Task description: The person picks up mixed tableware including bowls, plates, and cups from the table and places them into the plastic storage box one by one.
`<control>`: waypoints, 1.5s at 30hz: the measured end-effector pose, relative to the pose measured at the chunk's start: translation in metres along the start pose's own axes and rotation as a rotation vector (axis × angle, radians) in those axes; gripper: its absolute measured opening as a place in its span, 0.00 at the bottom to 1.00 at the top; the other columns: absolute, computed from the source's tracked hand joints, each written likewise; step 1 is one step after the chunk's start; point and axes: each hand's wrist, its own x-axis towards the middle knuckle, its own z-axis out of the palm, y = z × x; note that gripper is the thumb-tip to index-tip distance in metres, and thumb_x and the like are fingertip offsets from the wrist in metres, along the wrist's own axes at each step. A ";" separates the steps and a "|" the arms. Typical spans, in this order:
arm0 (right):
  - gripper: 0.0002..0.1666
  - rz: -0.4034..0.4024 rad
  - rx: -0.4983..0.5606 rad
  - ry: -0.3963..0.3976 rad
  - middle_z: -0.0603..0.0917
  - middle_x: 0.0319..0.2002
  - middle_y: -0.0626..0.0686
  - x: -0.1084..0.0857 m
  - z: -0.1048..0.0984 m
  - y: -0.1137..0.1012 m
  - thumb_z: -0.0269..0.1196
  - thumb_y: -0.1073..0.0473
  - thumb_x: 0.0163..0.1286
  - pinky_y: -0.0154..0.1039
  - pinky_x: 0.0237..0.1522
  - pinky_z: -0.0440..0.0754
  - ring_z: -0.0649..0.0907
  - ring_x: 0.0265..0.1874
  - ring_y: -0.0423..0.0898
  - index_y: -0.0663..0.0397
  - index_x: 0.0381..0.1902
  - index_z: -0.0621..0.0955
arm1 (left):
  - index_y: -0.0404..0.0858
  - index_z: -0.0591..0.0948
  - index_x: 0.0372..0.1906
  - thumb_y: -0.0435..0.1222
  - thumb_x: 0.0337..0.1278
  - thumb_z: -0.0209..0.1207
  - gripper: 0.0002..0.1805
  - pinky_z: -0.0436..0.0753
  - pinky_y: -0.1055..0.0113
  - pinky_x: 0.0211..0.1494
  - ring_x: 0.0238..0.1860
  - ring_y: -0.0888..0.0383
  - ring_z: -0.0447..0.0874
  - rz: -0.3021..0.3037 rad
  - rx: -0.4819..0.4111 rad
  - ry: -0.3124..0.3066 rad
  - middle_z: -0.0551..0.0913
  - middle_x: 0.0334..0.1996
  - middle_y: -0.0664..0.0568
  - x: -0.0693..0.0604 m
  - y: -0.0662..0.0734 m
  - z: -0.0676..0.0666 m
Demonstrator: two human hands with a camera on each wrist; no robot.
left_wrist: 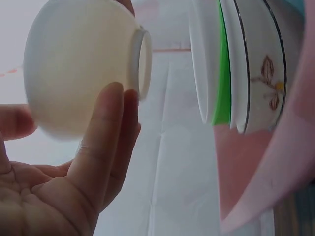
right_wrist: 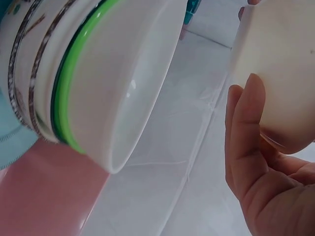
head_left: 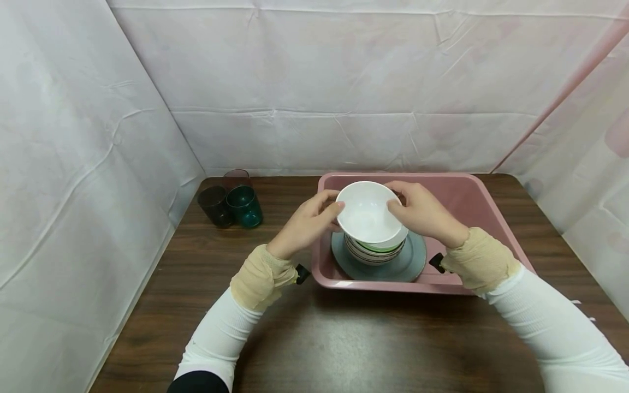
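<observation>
Both hands hold one white bowl (head_left: 369, 213) above a pink basin, its inside tilted toward the head camera. My left hand (head_left: 310, 219) grips its left side, thumb at the rim and fingers beneath; the left wrist view shows those fingers along the bowl's outer wall (left_wrist: 74, 73). On the opposite side my right hand (head_left: 423, 210) grips the rim with the thumb, other fingers behind. Under it, apart from the held bowl, stands a stack of bowls (head_left: 374, 255): white on top, then a green-banded one, then flower-patterned ones (left_wrist: 263, 69). The stack sits on a blue-grey plate (head_left: 415, 267).
The pink basin (head_left: 491, 218) stands at the back of the dark wooden table (head_left: 344, 338). Several tinted glasses, including a teal glass (head_left: 245, 206) and a dark glass (head_left: 215, 206), stand at the back left. White sheeting (head_left: 314, 82) hangs behind and at the sides.
</observation>
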 end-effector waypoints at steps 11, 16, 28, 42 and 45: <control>0.20 0.050 -0.073 0.068 0.84 0.43 0.60 0.003 -0.009 0.025 0.49 0.65 0.69 0.37 0.34 0.73 0.75 0.32 0.48 0.61 0.56 0.79 | 0.36 0.69 0.66 0.42 0.68 0.55 0.26 0.74 0.51 0.66 0.63 0.45 0.73 -0.052 0.263 0.167 0.71 0.64 0.41 -0.004 -0.032 -0.009; 0.22 0.093 -0.044 0.036 0.84 0.47 0.65 0.004 -0.009 0.038 0.48 0.65 0.70 0.35 0.30 0.76 0.80 0.33 0.49 0.65 0.58 0.76 | 0.35 0.62 0.71 0.43 0.64 0.57 0.34 0.70 0.49 0.70 0.66 0.43 0.69 -0.116 0.294 0.187 0.59 0.71 0.38 -0.005 -0.052 -0.004; 0.20 0.122 -0.079 0.023 0.85 0.43 0.65 0.010 0.001 0.063 0.49 0.65 0.68 0.37 0.34 0.78 0.83 0.37 0.54 0.67 0.55 0.77 | 0.29 0.72 0.61 0.41 0.61 0.56 0.27 0.85 0.59 0.47 0.45 0.49 0.84 -0.241 0.241 0.186 0.82 0.50 0.37 -0.006 -0.086 0.005; 0.16 0.150 -0.128 -0.001 0.82 0.41 0.63 0.011 0.011 0.065 0.52 0.62 0.69 0.46 0.43 0.78 0.81 0.41 0.54 0.66 0.49 0.77 | 0.27 0.76 0.54 0.36 0.59 0.51 0.21 0.82 0.62 0.46 0.41 0.54 0.80 -0.222 0.170 0.225 0.83 0.45 0.39 -0.007 -0.093 0.011; 0.15 0.154 -0.129 -0.001 0.83 0.41 0.63 0.012 0.012 0.065 0.52 0.62 0.69 0.47 0.43 0.77 0.81 0.41 0.54 0.66 0.49 0.77 | 0.27 0.75 0.55 0.36 0.59 0.51 0.22 0.83 0.61 0.47 0.42 0.53 0.80 -0.220 0.169 0.231 0.83 0.45 0.38 -0.008 -0.093 0.010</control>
